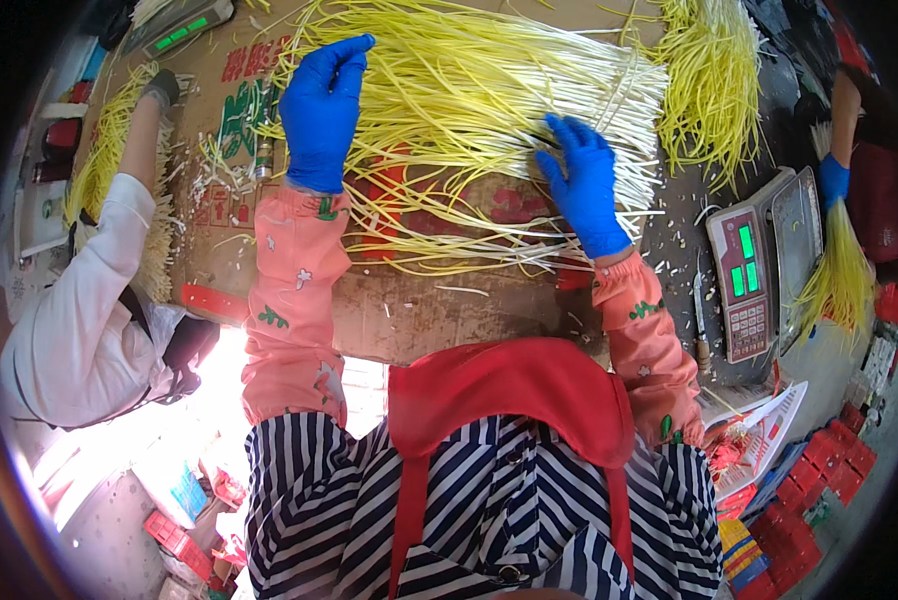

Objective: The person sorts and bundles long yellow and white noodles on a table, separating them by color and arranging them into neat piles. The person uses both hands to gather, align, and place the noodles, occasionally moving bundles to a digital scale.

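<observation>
Long yellow-and-white vegetable stalks (464,97) lie spread sideways across a cardboard-covered table (419,322), yellow ends to the left, white ends to the right. My left hand (321,112), in a blue glove, is raised over the yellow ends, thumb and forefinger close together; whether a stalk is pinched between them cannot be told. My right hand (582,180), also blue-gloved, rests by the white ends with thumb and fingers apart, its fingertips touching the stalks. Some loose stalks lie strewn nearer to me, between my forearms.
Another stalk bundle (708,90) lies at the back right. A digital scale (745,285) stands at right, a knife (700,315) beside it. A second scale (182,30) is at the back left. A co-worker's arm (137,150) reaches over stalks at left; another co-worker's gloved hand (834,180) holds a bunch at far right.
</observation>
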### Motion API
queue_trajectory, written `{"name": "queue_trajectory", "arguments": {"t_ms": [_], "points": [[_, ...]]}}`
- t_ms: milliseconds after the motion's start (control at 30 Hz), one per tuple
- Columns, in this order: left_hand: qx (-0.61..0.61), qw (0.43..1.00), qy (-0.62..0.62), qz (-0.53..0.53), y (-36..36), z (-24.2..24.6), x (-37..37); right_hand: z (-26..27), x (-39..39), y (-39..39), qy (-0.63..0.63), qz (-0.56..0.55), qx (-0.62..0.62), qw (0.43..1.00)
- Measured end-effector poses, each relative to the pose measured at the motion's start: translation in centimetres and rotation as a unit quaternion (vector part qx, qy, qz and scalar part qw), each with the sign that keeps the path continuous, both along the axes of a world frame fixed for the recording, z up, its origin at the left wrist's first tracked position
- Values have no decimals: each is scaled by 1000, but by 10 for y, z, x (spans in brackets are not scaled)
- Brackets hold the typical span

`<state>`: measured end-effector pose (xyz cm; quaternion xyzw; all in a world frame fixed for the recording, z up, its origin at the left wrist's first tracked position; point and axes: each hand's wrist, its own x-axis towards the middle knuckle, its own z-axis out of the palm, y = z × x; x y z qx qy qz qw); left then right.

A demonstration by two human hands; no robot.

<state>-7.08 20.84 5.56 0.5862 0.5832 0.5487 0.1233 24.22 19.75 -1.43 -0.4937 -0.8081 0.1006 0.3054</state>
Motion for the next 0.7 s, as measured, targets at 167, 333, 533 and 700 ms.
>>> {"name": "queue_trajectory", "arguments": {"t_ms": [167, 333, 533, 700], "points": [[-7, 997, 34, -69, -9, 14, 7, -12, -5, -31, 0, 165, 8, 986], [-41, 937, 243, -248, -15, -26, 66, 4, 7, -76, -83, 200, -42, 975], [-119, 866, 418, -247, -63, -60, 100, 35, 40, -71, -55, 155, -45, 985], [-178, 897, 346, -213, -124, -43, 100, 35, 65, -33, -17, 55, 15, 998]]}}
